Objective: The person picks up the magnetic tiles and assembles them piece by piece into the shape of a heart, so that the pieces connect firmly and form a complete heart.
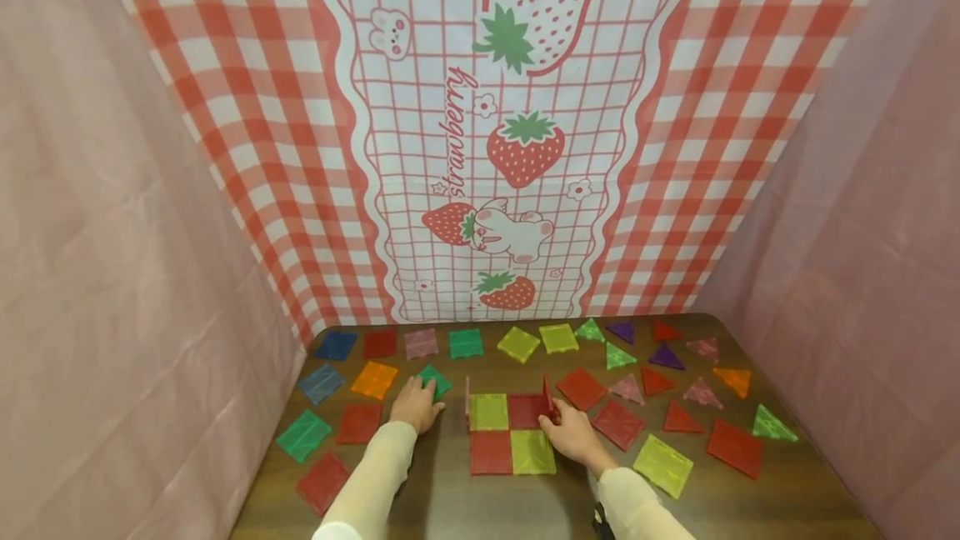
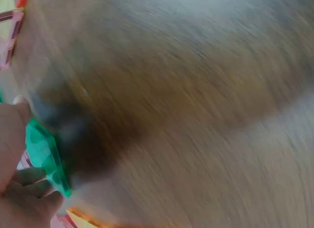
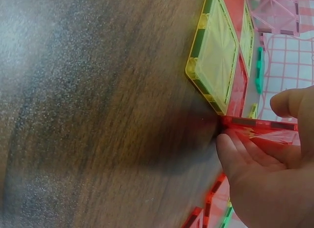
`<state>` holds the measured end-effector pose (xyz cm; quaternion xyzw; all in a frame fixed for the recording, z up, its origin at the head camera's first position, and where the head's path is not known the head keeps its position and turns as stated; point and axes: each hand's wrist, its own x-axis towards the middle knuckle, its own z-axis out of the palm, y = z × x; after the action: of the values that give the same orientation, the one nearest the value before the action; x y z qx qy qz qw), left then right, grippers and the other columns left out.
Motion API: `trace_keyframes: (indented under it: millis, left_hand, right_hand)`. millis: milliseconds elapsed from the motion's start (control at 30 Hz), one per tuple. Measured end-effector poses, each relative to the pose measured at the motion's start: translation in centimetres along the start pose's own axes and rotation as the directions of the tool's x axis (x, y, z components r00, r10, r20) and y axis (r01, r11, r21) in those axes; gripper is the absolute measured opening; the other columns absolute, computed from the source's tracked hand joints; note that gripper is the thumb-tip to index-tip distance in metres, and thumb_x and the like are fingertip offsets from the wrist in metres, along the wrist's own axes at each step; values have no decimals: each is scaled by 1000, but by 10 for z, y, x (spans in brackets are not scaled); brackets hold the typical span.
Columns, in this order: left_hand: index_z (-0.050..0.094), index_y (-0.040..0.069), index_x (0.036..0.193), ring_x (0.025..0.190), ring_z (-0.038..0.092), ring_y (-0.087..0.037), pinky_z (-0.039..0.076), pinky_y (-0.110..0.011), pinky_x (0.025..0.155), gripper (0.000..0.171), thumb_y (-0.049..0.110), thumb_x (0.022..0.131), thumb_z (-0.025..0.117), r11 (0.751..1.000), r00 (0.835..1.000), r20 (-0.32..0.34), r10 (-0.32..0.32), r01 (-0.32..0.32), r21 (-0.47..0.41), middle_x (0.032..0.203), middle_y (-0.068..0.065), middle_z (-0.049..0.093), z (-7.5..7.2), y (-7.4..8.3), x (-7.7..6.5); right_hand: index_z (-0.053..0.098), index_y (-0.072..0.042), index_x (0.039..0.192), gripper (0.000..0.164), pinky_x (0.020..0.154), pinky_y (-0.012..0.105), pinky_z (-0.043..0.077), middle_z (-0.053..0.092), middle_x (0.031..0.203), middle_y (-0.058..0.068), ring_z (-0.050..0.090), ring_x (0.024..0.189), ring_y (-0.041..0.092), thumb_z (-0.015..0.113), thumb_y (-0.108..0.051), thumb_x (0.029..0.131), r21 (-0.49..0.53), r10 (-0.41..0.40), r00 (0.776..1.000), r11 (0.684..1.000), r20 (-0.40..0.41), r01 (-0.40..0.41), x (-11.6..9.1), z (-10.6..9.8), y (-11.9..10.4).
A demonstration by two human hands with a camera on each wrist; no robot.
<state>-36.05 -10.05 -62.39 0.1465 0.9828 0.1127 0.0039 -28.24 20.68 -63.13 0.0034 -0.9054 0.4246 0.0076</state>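
Note:
In the head view my left hand (image 1: pixel 416 407) pinches a green square magnetic tile (image 2: pixel 43 152) between thumb and fingers, left of a flat two-by-two block. Yellow (image 1: pixel 533 452) and red (image 1: pixel 491 452) square tiles alternate in that block. A pink tile (image 1: pixel 467 402) stands upright along its left edge. On the right edge, by the far red square, my right hand (image 1: pixel 573 433) holds a red tile (image 1: pixel 547 397) on edge. The right wrist view has the fingers against the outer face of this tile and the thumb (image 3: pixel 287 102) on its other side.
Loose square tiles lie left and behind, among them an orange square (image 1: pixel 374 379) and a blue square (image 1: pixel 336 346). Several triangles, including a purple triangle (image 1: pixel 667 357), and more squares, such as a yellow square (image 1: pixel 663 466), spread to the right. Pink cloth (image 1: pixel 847 232) hangs beside the table.

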Motion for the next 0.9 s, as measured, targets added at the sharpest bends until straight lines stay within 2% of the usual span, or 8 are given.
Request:
trace_keyframes:
  millis: [200,333,433,567,633,700,800,900]
  left_hand:
    - [64,3,118,105,62,-41,57,-52,85,39,21,87,79,1000,998,-54,-12,13,7,115,-24,60,4,4,1]
    - [62,0,124,102,64,-43,59,-53,81,43,7,86,79,999,999,-38,25,-24,27,112,-26,63,1,9,2]
    - [61,-3,129,96,68,-43,60,-51,78,45,3,87,76,993,996,-34,80,-77,88,106,-27,67,-3,12,5]
    - [67,-4,109,79,72,-38,60,-47,65,21,-2,88,71,985,982,-141,128,-109,136,91,-22,72,-14,11,11]
    - [67,-3,100,74,72,-37,60,-47,61,11,-5,89,68,988,972,-197,125,-103,119,85,-21,72,-22,11,16]
    - [66,-2,98,73,72,-37,60,-47,60,10,-7,90,65,992,963,-245,112,-93,89,85,-21,72,-31,12,24]
    - [69,0,108,82,73,-37,61,-46,68,18,-7,92,63,995,956,-276,100,-102,7,95,-20,73,-50,19,38]
    - [70,2,119,94,73,-34,61,-44,77,25,-4,96,61,986,958,-265,106,-136,-95,108,-19,74,-70,33,51]
  right_hand:
    - [55,9,137,48,83,51,59,71,115,24,70,104,38,63,-18,99,2,-8,1000,1000,-2,8,-3,3,1]
    - [57,10,135,46,85,53,58,70,117,26,69,107,41,63,-18,99,5,-20,1000,1000,-17,20,-1,2,0]
    - [56,10,135,46,86,54,58,70,118,27,69,108,42,63,-18,99,0,-25,1000,1000,-17,25,0,0,-2]
    - [56,9,136,47,89,54,57,69,119,27,68,110,42,62,-19,99,-1,-15,1000,1000,-12,15,3,-1,-5]
    - [56,9,137,47,90,54,57,70,119,26,68,110,41,62,-19,100,-4,-11,1000,1000,-14,11,3,-1,-5]
    - [56,9,136,47,90,54,57,70,119,27,68,110,41,62,-19,100,-5,-11,1000,1000,-15,11,4,-1,-4]
    - [56,10,136,47,88,53,58,70,118,27,69,109,41,63,-18,100,-3,-13,1000,1000,-14,13,3,-1,-2]
    - [56,10,137,47,87,52,58,69,119,27,69,108,41,62,-18,100,-3,-12,1000,1000,-9,12,1,-1,0]
